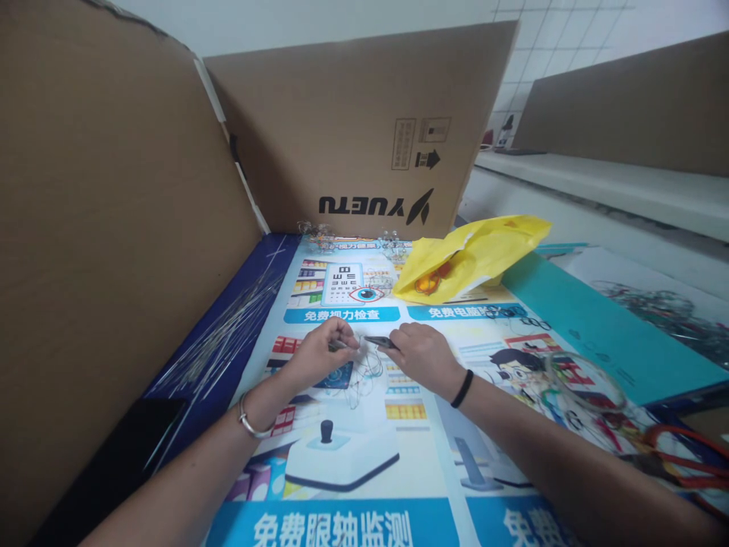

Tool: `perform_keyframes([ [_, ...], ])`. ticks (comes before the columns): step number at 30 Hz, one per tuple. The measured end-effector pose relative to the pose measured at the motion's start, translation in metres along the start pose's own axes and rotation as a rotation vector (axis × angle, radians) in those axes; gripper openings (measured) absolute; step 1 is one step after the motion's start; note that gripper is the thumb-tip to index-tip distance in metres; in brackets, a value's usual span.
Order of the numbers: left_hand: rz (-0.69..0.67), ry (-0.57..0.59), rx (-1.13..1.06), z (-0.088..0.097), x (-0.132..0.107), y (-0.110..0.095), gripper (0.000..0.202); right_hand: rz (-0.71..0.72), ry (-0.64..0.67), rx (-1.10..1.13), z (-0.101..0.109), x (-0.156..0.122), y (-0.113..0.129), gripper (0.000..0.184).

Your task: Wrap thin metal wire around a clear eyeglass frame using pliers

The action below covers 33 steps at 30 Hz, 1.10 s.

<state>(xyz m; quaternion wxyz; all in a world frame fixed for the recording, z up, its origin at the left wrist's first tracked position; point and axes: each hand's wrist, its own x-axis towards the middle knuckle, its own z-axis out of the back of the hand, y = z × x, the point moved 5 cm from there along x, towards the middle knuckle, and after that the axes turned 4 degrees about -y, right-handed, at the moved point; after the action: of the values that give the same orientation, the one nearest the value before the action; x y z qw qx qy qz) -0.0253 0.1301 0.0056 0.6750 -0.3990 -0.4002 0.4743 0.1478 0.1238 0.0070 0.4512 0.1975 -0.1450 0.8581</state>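
Observation:
My left hand is closed in a pinch on thin silvery wire, whose loops hang between both hands over a printed poster. A silver bangle circles that wrist. My right hand, with a black band on the wrist, is closed around a small dark plier-like tool whose tip points left toward the pinched wire. The two hands sit a few centimetres apart near the poster's middle.
Cardboard walls stand at the left and back. Straight wires lie on the blue strip at the left. A yellow plastic bag lies at the back right. Red-handled pliers and a clear plastic loop sit at the right. A dark phone lies front left.

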Motion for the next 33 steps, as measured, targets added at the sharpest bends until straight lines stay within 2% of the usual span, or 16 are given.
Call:
perform_keyframes([
  [9, -0.056, 0.038, 0.013, -0.0015, -0.0005, -0.0015, 0.018, 0.01, 0.013, -0.012, -0.0001, -0.0013, -0.0005, 0.036],
  [19, -0.045, 0.023, 0.086, -0.002, -0.0017, -0.0054, 0.018, 0.035, -0.031, -0.04, -0.0008, -0.0018, 0.0006, 0.033],
  [28, -0.129, -0.004, 0.145, -0.0005, -0.0019, -0.0076, 0.014, 0.051, -0.052, -0.048, 0.0, -0.0018, 0.0017, 0.033],
  [33, -0.125, -0.007, 0.15, -0.0007, -0.0016, -0.0058, 0.014, 0.055, -0.042, -0.044, -0.0008, -0.0018, 0.0014, 0.033],
])
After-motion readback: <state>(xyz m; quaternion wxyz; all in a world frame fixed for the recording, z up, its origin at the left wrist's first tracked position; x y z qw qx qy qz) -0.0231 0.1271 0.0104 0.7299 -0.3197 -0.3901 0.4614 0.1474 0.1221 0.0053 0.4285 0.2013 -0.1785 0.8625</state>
